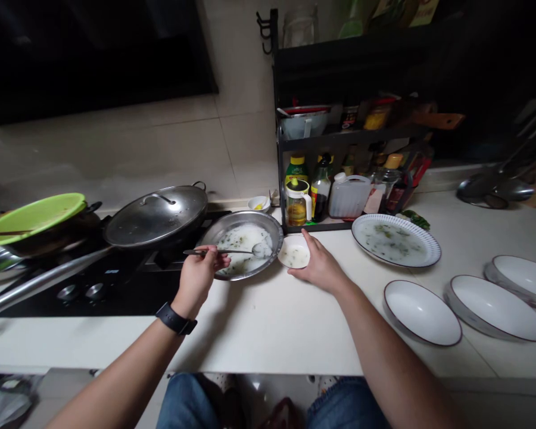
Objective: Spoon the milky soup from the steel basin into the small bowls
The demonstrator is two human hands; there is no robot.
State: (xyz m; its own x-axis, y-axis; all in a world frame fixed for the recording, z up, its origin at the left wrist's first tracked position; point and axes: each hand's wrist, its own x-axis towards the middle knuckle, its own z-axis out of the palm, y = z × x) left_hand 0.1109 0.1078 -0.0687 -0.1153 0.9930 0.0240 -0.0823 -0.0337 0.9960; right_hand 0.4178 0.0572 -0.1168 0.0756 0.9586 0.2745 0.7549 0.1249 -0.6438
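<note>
My left hand (205, 268), with a dark watch on its wrist, is closed around the handle of a metal spoon (234, 252). The spoon's bowl lies over a wide steel basin (274, 229) that holds a white mixture with green bits. Beside the basin's right rim, my right hand (319, 262) grips a small white bowl (295, 238) by its side, thumb and fingers around it. Some of the same pale, green-flecked mixture is in the small bowl. It is slightly tilted toward the basin.
A lidded wok (161, 217) and a lime-green colander (40, 217) stand on the stove at left. A dark rack (319, 227) of bottles rises behind. To the right are a ridged plate (431, 256) of similar mixture and several white bowls (422, 313).
</note>
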